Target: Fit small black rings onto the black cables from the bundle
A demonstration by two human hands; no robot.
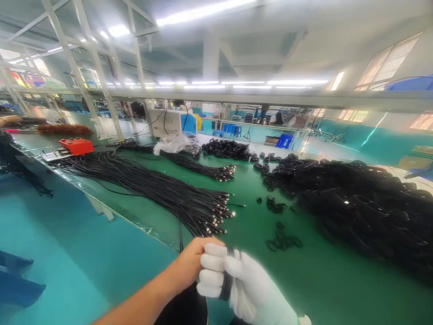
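Down at the bottom of my view, a small bundle of black cable (227,275) sat between my two hands. My right hand (240,282), in a white glove, was closed tight around it, with the black loops running across my fingers. My left hand (191,264) was bare. It was pressed up against the glove and pinched shut on the top of the same bundle. I held it just above the near edge of the green counter (321,280).

Just past my hands lay a long bunch of straight black cables (162,189), spread flat with their shiny ends (219,216) pointing toward me. A second, thinner bunch (199,167) lay behind it. Those looked not yet coiled, so I judged a lot of work was left.

A few small black loops (282,241) lay loose on the counter near my glove. To the right was a very big heap of black coils (365,207), and a smaller heap (226,149) sat further back. I thought those were the finished ones, so a good deal looked done too.

Far off to the left stood an orange box (76,145), and a clear plastic bag (172,143) sat near the back cables.
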